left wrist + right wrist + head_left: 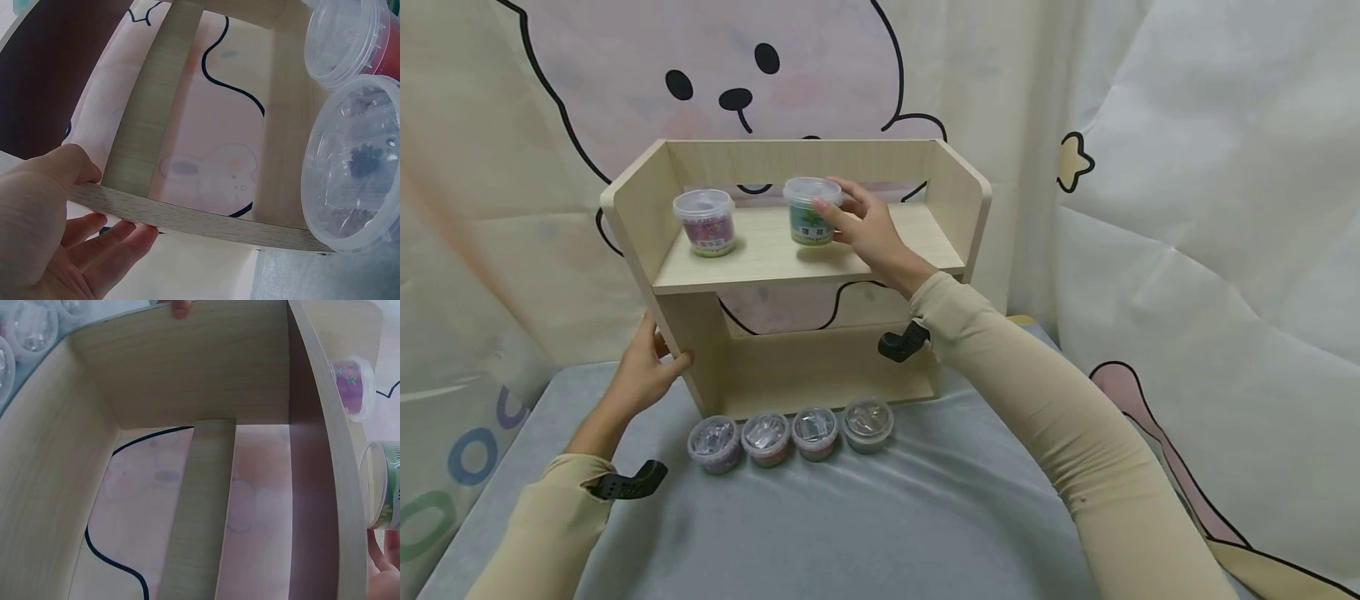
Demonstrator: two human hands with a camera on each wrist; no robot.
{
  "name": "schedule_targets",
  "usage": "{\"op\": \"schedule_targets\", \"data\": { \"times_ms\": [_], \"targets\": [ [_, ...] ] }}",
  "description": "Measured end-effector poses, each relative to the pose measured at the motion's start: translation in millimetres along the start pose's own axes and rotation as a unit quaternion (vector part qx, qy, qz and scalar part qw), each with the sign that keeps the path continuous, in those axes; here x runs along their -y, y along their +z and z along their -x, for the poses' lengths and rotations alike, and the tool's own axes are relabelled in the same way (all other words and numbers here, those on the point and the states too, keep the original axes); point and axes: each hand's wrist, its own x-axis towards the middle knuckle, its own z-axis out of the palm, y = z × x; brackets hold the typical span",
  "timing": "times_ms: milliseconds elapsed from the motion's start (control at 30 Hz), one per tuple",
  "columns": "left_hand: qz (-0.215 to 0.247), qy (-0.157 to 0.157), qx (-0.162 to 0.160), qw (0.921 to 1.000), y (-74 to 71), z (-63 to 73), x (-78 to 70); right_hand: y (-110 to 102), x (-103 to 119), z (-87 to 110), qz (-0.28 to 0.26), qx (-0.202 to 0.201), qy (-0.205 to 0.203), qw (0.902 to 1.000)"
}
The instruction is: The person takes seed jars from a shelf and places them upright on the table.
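My right hand [876, 237] grips a clear-lidded plastic tub with a green label [810, 212] just over the upper shelf board of a small wooden shelf [820, 340]. In the right wrist view that green tub [389, 481] shows at the right edge, with fingers below it. To its left on the same board stands a tub with a purple-pink label [706, 223]. My left hand [643, 371] holds the edge of the shelf's left side panel, thumb on the front and fingers behind, as the left wrist view shows with the hand [69, 231] around the panel [206, 219].
Several lidded tubs [814, 432] stand in a row on the grey-blue cloth [880, 525] before the shelf. A curtain with a cartoon bear [820, 83] hangs right behind it. Dark wrist devices [628, 483] sit on both sleeves.
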Motion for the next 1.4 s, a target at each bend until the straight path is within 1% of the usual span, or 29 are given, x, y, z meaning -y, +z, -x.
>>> {"op": "schedule_targets", "data": {
  "times_ms": [200, 333, 567, 733, 900, 1067, 1133, 1400],
  "targets": [
    [0.004, 0.003, 0.0, 1.0, -0.5, 0.2, 1.4, -13.3, 4.7, 13.2, 0.032, 0.019, -0.005, 0.9993],
    [0.006, 0.007, 0.0, 1.0, -0.6, 0.0, 1.1, -19.8, 7.0, 18.7, 0.032, 0.028, -0.009, 0.9991],
    [0.008, 0.029, -0.003, 0.9995, 0.2, 0.0, 2.0, -29.6, 8.2, 30.5, 0.045, 0.035, -0.012, 0.9983],
    [0.006, 0.029, 0.001, 0.9996, 0.9, -0.4, 3.2, -37.6, 8.5, 38.2, 0.054, 0.04, -0.002, 0.9978],
    [0.0, 0.034, -0.002, 0.9994, -0.1, -0.9, 3.3, -45.5, 8.9, 45.2, 0.051, 0.048, -0.009, 0.9975],
    [0.004, 0.037, -0.001, 0.9993, -0.8, -2.4, 2.1, -54.0, 6.7, 53.7, 0.072, 0.057, -0.013, 0.9957],
    [0.006, 0.036, -0.002, 0.9993, -0.5, -2.2, 1.9, -57.3, 5.6, 58.3, 0.072, 0.062, -0.015, 0.9953],
    [0.01, 0.028, -0.005, 0.9995, 1.7, -0.7, 3.4, -68.0, 0.5, 76.5, 0.041, 0.078, -0.033, 0.9955]
  ]
}}
